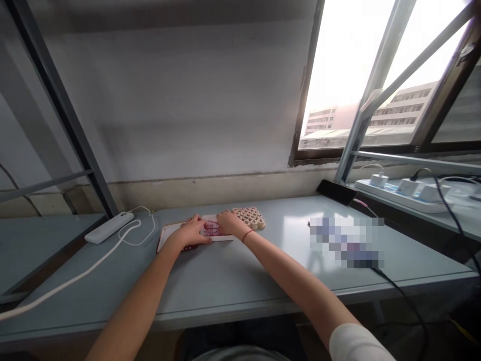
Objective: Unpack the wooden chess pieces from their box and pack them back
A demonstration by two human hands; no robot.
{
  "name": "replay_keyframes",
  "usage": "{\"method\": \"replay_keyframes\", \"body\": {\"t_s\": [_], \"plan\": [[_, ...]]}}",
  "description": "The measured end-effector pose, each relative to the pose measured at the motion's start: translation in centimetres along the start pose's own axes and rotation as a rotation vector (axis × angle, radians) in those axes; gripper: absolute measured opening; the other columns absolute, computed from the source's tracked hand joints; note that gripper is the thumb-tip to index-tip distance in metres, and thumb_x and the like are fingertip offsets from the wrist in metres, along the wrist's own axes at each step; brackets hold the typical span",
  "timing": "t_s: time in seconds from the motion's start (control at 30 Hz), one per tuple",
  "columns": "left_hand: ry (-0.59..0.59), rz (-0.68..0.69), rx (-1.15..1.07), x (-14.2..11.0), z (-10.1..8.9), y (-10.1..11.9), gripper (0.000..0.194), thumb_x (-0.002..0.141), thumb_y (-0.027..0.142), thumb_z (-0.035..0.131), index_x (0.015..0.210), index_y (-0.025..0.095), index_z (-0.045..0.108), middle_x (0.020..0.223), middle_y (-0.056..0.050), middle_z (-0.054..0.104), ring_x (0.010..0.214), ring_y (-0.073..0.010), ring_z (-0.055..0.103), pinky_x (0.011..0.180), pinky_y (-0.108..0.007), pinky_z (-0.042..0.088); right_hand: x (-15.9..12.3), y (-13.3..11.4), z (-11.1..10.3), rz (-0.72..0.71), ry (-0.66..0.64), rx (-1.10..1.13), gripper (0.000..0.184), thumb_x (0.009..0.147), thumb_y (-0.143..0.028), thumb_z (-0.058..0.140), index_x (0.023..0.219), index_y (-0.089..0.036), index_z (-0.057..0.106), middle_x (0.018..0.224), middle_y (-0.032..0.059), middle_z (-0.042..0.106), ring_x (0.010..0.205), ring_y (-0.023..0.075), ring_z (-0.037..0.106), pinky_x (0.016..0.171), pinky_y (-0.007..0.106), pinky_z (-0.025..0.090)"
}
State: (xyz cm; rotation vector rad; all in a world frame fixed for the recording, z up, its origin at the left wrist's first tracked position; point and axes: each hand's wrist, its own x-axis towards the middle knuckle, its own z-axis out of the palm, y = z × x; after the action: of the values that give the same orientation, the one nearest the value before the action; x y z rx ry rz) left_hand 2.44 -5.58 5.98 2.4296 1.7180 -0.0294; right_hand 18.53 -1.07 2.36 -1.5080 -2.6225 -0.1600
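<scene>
A shallow white box (224, 238) lies on the desk between my hands, with a sheet printed with reddish-pink lines (211, 228) in it. My left hand (192, 232) grips the box's left side, thumb at the near edge and fingers toward the far edge. Over the box's right part, my right hand (229, 223) has its fingers bent down onto the sheet; the fingertips are partly hidden. Just right of that hand, several round wooden Chinese chess pieces (251, 217) lie close together. A box lid (168, 234), pale inside with a reddish-brown rim, rests partly under my left hand.
On the left lie a white power strip (108, 227) and its cable (90, 271). A blurred-out object (345, 243) is to the right, with a dark phone or tablet (336, 192) behind it. Another power strip (402, 196) holds chargers at far right. Metal frame posts flank the desk (225, 286).
</scene>
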Motion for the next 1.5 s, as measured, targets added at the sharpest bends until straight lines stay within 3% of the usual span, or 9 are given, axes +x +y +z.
{"method": "replay_keyframes", "body": {"t_s": [0.27,0.4,0.5,0.63,0.93,1.1,1.2,1.37,1.5], "plan": [[-0.055,-0.131,-0.067,0.1,-1.1,-2.8,0.049,0.076,0.059,0.043,0.111,0.026,0.054,0.109,-0.008,0.057,0.092,-0.0240,0.057,0.076,-0.032,0.043,-3.2,5.4,-6.5,0.031,0.286,0.636,0.020,0.081,-0.026,0.045,0.094,-0.016,0.056,0.084,0.0044,0.060,0.072,0.0146,0.054,0.059,0.022,0.038],[-0.148,-0.086,-0.126,0.1,-1.0,-2.7,0.047,0.073,0.058,0.048,0.105,0.025,0.057,0.093,-0.003,0.064,0.076,-0.0195,0.058,0.065,-0.026,0.041,-7.6,9.1,-6.2,0.018,0.090,0.968,0.033,0.083,-0.043,0.045,0.103,-0.017,0.050,0.074,0.0005,0.057,0.059,0.0108,0.050,0.050,0.020,0.035],[-0.163,-0.029,-0.145,0.5,-0.1,-2.5,0.044,0.069,0.060,0.051,0.092,0.024,0.060,0.090,-0.001,0.064,0.074,-0.0188,0.058,0.060,-0.025,0.038,-9.9,10.5,-3.6,0.113,-0.132,0.825,0.029,0.079,-0.038,0.052,0.099,-0.017,0.051,0.067,-0.0003,0.057,0.054,0.0111,0.049,0.049,0.020,0.033],[-0.183,-0.006,-0.164,1.2,1.0,-2.6,0.045,0.071,0.063,0.045,0.081,0.022,0.060,0.082,-0.001,0.065,0.073,-0.0191,0.058,0.059,-0.025,0.036,-10.5,10.4,-1.2,0.196,-0.102,0.402,0.018,0.072,-0.025,0.057,0.088,-0.017,0.054,0.077,0.0034,0.060,0.065,0.0137,0.051,0.051,0.020,0.030],[-0.113,0.046,-0.197,1.3,1.2,-2.1,0.041,0.078,0.059,0.040,0.079,0.022,0.058,0.077,-0.001,0.065,0.069,-0.0173,0.058,0.058,-0.024,0.035,-10.9,10.5,-1.4,0.358,-0.169,0.237,0.026,0.077,-0.030,0.051,0.100,-0.017,0.048,0.083,0.0089,0.062,0.067,0.0192,0.056,0.049,0.024,0.028],[-0.142,0.099,-0.217,1.0,0.9,-2.2,0.041,0.079,0.058,0.039,0.078,0.021,0.057,0.071,0.000,0.062,0.064,-0.0163,0.055,0.056,-0.023,0.035,-11.5,9.3,-2.6,0.395,-0.001,0.091,0.029,0.083,-0.038,0.047,0.104,-0.019,0.047,0.089,0.0097,0.063,0.074,0.0225,0.059,0.052,0.025,0.028],[-0.077,0.062,-0.149,0.7,0.0,-2.0,0.043,0.076,0.061,0.042,0.083,0.022,0.058,0.081,-0.002,0.061,0.076,-0.0194,0.057,0.063,-0.025,0.039,-11.2,7.3,-3.4,0.307,0.118,0.062,0.024,0.086,-0.036,0.043,0.102,-0.020,0.051,0.095,0.0095,0.062,0.074,0.0199,0.060,0.054,0.025,0.031],[0.221,0.135,-0.093,-0.1,-2.2,0.3,0.037,0.080,0.052,0.039,0.084,0.020,0.058,0.084,-0.003,0.058,0.077,-0.0181,0.054,0.069,-0.025,0.039,-9.8,2.1,-3.6,-0.181,0.106,0.051,0.026,0.088,-0.033,0.040,0.086,-0.019,0.061,0.088,0.0070,0.065,0.074,0.0173,0.060,0.057,0.024,0.033],[-0.137,0.226,-0.031,-0.9,-1.7,2.5,0.023,0.074,0.034,0.043,0.064,0.018,0.056,0.056,0.001,0.051,0.054,-0.0128,0.044,0.049,-0.023,0.029,-8.8,-1.1,-1.9,-0.371,0.034,0.009,0.028,0.085,-0.028,0.042,0.078,-0.015,0.065,0.079,0.0092,0.066,0.067,0.0176,0.059,0.054,0.026,0.032]]}}
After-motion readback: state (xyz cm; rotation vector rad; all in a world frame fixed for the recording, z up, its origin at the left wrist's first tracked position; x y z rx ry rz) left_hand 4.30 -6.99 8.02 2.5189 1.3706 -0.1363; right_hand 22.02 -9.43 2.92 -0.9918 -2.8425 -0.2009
